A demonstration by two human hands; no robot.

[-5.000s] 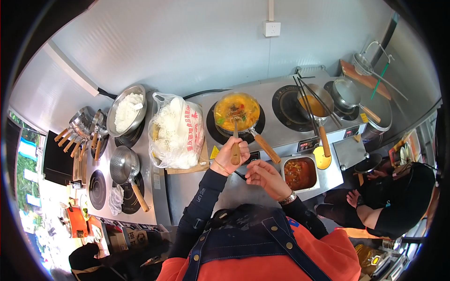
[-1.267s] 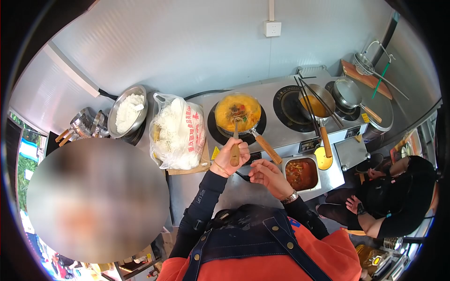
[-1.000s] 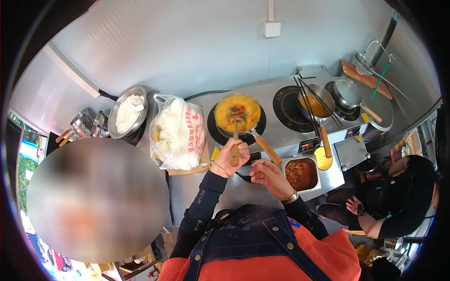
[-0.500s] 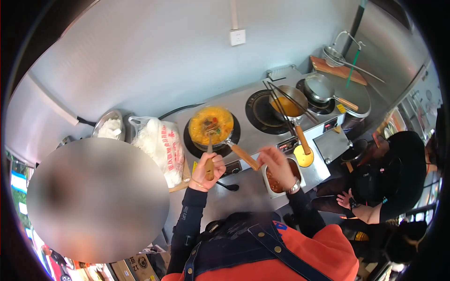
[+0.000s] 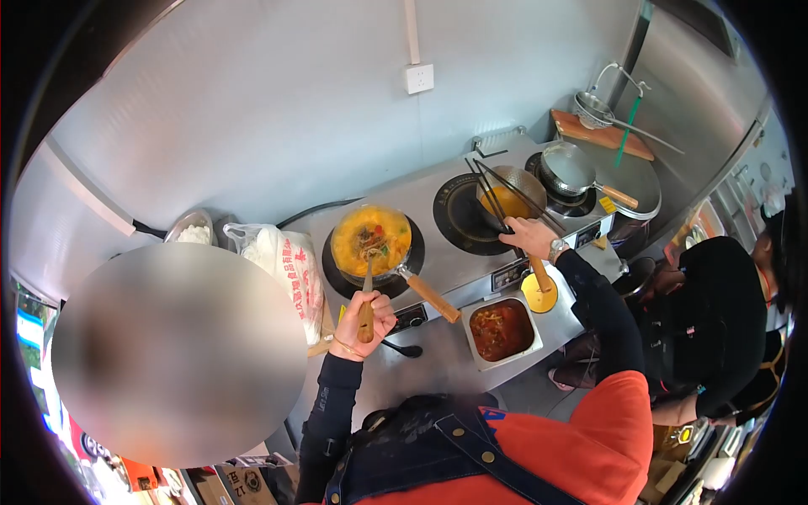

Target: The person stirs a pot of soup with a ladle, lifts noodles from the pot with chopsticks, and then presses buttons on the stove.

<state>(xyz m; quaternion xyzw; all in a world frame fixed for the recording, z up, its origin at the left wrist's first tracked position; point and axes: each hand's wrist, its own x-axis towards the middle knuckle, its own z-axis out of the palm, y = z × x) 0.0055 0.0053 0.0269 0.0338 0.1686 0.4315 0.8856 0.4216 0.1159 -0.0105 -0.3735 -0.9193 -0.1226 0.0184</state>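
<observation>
My left hand (image 5: 364, 323) is closed around the handle of a wooden-handled spoon (image 5: 368, 282). Its far end dips into a saucepan (image 5: 406, 268) of orange-yellow soup (image 5: 358, 234) with darker and red bits; the spoon's head is hidden in the food. This saucepan sits on the left burner, its wooden handle pointing toward me. My right hand (image 5: 532, 238) reaches over a second saucepan's wooden handle (image 5: 539, 273). Its fingers close on the lower ends of long black chopsticks (image 5: 488, 195) lying across that pan (image 5: 523, 183), which holds orange liquid.
A steel container of red sauce (image 5: 502, 330) and a yellow round item (image 5: 539, 292) are at the counter front. A black ladle (image 5: 407, 349) lies nearby. White plastic bag (image 5: 290, 269) stands left. A third saucepan (image 5: 569, 168) is at right. A person in black (image 5: 707, 320) stands right.
My right hand has moved right and away from me, from above the red sauce container to the chopsticks on the second saucepan. My left hand keeps the spoon in the soup.
</observation>
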